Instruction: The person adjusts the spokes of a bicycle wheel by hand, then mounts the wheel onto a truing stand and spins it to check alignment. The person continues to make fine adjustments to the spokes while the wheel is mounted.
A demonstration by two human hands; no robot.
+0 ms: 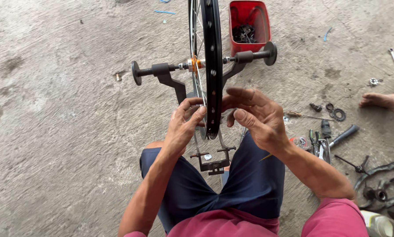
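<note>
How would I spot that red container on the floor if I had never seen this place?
Start at the black bicycle wheel standing upright in the dark stand, between the left hand and right hand. Look just beyond it on the concrete floor, beside the stand's round right knob. The red tub sits there, the only bright red thing, holding dark metal parts.

Both forearms reach forward from the body, bare to the elbows. The left hand (184,124) is raised with fingers curled and thumb up. The right hand (255,115) faces it, fingers half-spread and slightly bent, palm turned leftward.
</note>
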